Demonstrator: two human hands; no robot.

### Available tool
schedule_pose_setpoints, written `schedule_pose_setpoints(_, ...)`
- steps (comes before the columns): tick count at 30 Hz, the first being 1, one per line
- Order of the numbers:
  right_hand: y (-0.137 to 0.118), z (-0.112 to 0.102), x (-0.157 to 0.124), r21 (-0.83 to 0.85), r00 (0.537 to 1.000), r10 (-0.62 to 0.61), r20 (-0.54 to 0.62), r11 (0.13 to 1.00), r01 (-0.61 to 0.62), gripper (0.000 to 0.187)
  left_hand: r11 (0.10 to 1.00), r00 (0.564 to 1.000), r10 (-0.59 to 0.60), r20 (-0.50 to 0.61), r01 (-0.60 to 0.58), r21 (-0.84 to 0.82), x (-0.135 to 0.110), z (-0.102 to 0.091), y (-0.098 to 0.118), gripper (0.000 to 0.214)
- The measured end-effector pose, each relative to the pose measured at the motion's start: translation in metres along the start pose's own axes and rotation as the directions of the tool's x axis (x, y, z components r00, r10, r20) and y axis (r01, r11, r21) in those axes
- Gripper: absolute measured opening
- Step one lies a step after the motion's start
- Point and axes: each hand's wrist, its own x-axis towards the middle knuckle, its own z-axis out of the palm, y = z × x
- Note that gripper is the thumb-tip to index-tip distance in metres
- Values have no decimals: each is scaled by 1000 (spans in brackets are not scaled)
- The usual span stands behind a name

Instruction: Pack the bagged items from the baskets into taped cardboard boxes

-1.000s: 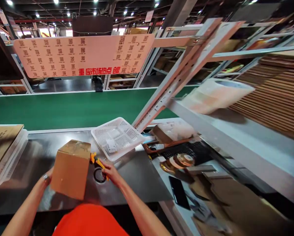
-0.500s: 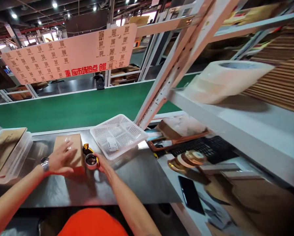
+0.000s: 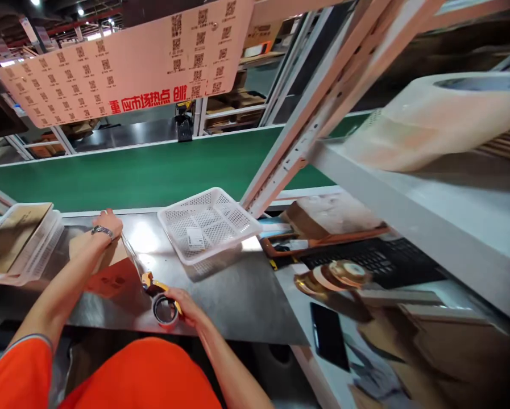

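metal table (image 3: 246, 295) gleams beside the box (image 3: 116, 278), lamps (image 3: 81, 11) beyond.

Yellow-and-black tape dispenser (image 3: 152, 286) at the right fingers (image 3: 178, 294), its tape roll (image 3: 166, 325) just left of them dark inside, pinkish outside; brown carton (image 3: 115, 275) nearer than the left fingers (image 3: 108, 213), orange-red cast on its near face. Beyond both sets of fingers: plain green belt (image 3: 152, 176), then a pale pink sign (image 3: 144, 62), black QR codes in rows, red characters along the bottom. Past the right fingertips, white basket (image 3: 237, 215), perforated mesh pattern; nearer than the fingers, solid orange-red shirt (image 3: 148, 375); grey metallic tabletop (image 3: 246, 304) around them, pale glare patches.
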Motion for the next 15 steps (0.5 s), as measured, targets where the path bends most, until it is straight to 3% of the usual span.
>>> schedule_pose_setpoints(2,-1,4,0,-26,999,6,43,1000,-5,25,995,995,85,-51,-82,51,-2,-5,-11,59)
schedule_pose_setpoints(3,-3,5,2,-35,998,10,55,999,-8,26,978,979,201,-30,-198,70,-8,-6,-19,65)
schedule_pose_setpoints(4,-5,6,3,-41,998,17,61,999,-15,26,934,937,350,24,-350,67,-15,-7,-26,70)
schedule_pose_setpoints(6,-8,6,5,-46,997,33,65,998,-30,27,778,765,620,173,-627,-17,-33,-5,-41,74)
schedule_pose_setpoints(7,-9,7,6,-43,998,35,57,999,-32,28,699,670,705,230,-712,-70,-41,-3,-47,70)
schedule_pose_setpoints(8,-9,8,7,-35,999,26,41,999,-25,28,646,605,751,264,-756,-106,-47,0,-50,65)
schedule_pose_setpoints(9,-8,9,7,-22,1000,2,12,1000,-2,28,630,584,763,276,-769,-114,-50,4,-51,59)
schedule_pose_setpoints(10,-7,12,8,-6,999,-28,-28,1000,28,29,655,616,742,266,-750,-89,-50,8,-50,54)
schedule_pose_setpoints(12,-3,21,8,18,987,-90,-130,996,93,31,796,784,593,183,-605,18,-41,17,-41,49)
schedule_pose_setpoints(14,3,30,6,-23,980,-136,-147,991,134,33,936,941,334,60,-339,96,-24,23,-27,50)
schedule_pose_setpoints(15,6,33,4,-73,985,-137,-104,989,130,34,974,980,198,14,-199,104,-14,24,-19,51)
